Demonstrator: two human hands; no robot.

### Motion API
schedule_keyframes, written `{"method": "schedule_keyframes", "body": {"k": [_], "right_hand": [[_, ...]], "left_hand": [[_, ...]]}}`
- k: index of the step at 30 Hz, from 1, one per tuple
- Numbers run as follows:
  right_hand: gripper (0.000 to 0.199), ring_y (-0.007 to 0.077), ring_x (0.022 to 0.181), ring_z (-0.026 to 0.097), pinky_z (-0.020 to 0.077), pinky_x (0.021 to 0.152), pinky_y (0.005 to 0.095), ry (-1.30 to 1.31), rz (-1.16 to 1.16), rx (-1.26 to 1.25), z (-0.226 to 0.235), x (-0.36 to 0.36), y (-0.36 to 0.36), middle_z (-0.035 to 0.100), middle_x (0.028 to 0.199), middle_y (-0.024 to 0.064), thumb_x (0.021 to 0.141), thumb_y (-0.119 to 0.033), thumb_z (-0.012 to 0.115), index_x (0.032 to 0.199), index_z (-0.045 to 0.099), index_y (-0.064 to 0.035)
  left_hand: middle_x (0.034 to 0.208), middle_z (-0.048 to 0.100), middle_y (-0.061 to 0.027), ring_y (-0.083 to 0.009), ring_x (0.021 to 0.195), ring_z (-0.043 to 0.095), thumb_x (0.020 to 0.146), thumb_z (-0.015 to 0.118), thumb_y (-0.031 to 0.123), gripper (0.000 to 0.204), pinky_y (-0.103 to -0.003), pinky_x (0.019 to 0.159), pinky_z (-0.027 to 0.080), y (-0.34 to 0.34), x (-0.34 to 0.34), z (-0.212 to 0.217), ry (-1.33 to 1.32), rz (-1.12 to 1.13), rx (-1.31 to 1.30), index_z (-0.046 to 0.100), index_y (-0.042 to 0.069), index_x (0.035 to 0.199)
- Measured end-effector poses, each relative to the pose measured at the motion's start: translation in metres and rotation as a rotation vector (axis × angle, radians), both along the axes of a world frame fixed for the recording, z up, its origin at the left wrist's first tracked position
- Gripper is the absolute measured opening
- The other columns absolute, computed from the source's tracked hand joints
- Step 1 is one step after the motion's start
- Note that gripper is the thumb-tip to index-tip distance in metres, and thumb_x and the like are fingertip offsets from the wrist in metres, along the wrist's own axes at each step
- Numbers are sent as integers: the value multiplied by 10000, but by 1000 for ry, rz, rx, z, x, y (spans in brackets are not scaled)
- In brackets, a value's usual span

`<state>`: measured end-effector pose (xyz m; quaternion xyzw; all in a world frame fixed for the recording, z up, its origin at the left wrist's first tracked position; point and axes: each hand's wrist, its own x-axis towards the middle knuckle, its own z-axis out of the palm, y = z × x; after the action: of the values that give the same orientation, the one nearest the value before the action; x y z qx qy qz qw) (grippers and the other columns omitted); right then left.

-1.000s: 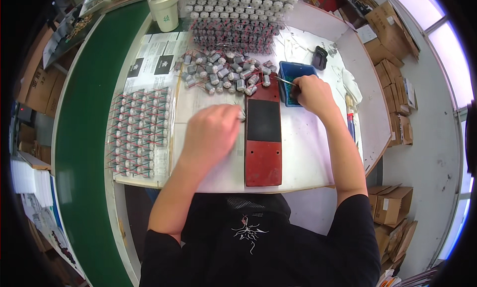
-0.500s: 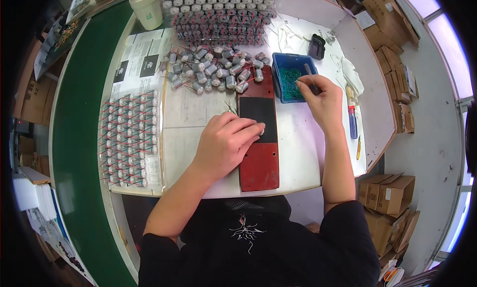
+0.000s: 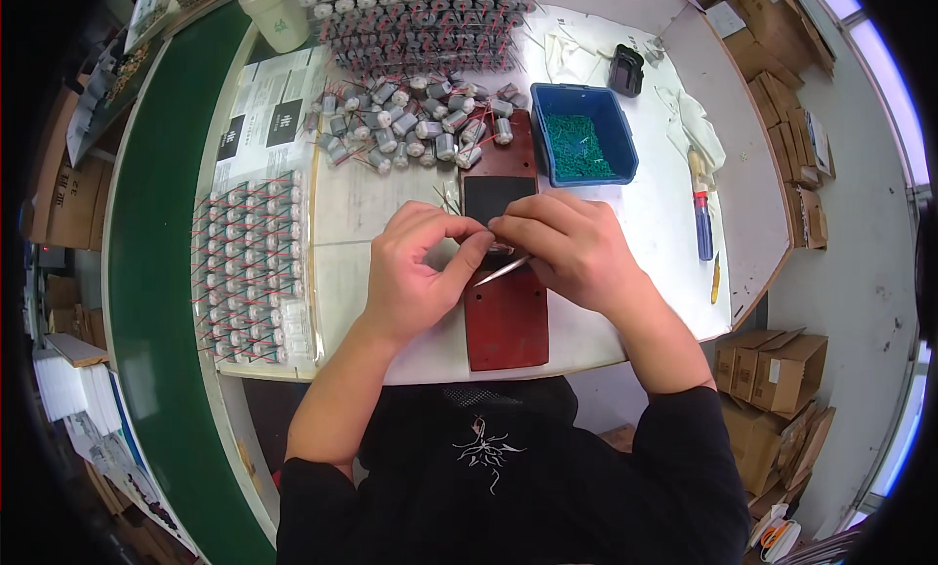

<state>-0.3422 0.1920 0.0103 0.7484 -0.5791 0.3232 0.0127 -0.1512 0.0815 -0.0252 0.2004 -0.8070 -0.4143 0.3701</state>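
Note:
Over the black pad [image 3: 498,195] of a red board [image 3: 508,325], my two hands meet with their fingertips nearly touching. My left hand [image 3: 418,262] is closed in a pinch, with thumb and forefinger at what looks like a small motor [image 3: 501,248], mostly hidden by the fingers. My right hand [image 3: 572,240] is closed around silver tweezers [image 3: 503,270], whose pointed end sticks out toward the lower left. Just beyond the board lies a heap of loose grey motors [image 3: 425,125] with red wires. To its right, a blue bin [image 3: 625,164] holds tiny green pieces [image 3: 575,145].
On the left stand rows of motors with red and green wires [image 3: 249,267]. Stacked motors [image 3: 420,37] rise at the back beside a white cup [image 3: 276,18]. A screwdriver [image 3: 703,223], a yellow tool [image 3: 715,277], a white cloth [image 3: 692,130] and a black case [image 3: 626,71] lie at right.
My right hand has come from the blue bin to the black pad, beside my left hand, bringing the tweezers. My left hand has turned, its thumb now showing in a pinch.

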Motion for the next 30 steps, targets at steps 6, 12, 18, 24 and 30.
{"method": "schedule_keyframes", "body": {"k": [6,12,18,24,30], "right_hand": [[241,230,818,713,566,642,329,-177,87,-71,-10,-2,-5,709,996,86,824,35,806,1046,739,-30],[118,102,786,654,531,651,265,-946,-15,196,-13,18,-5,713,961,33,920,-23,777,1030,734,-25],[100,60,751,602,477,591,215,-1234,-47,286,-14,20,-7,689,959,29,991,-89,746,1020,721,4],[107,48,748,597,458,583,209,-1066,-149,536,-6,-13,-8,703,929,7,992,-94,735,1024,720,6],[93,46,737,588,457,603,218,-915,-120,736,-8,-19,-10,717,927,-10,961,-69,751,1013,726,4]], "left_hand": [[914,704,-103,-234,879,638,911,761,15,60,-337,817,506,-2,1,1,64,-78,57,722,-12,949],[946,690,-107,-237,913,634,920,735,-9,65,-339,836,503,0,0,-4,209,-103,132,710,-15,980],[929,726,-84,-275,896,638,855,790,15,127,-367,813,513,1,-6,-3,180,41,-121,726,37,963],[930,729,-50,-281,970,640,825,813,86,157,-411,866,502,2,-5,0,-35,32,-11,727,78,955],[934,737,4,-265,1026,640,810,824,153,163,-436,929,478,-1,-2,-10,-159,-69,-79,746,142,953]]}}
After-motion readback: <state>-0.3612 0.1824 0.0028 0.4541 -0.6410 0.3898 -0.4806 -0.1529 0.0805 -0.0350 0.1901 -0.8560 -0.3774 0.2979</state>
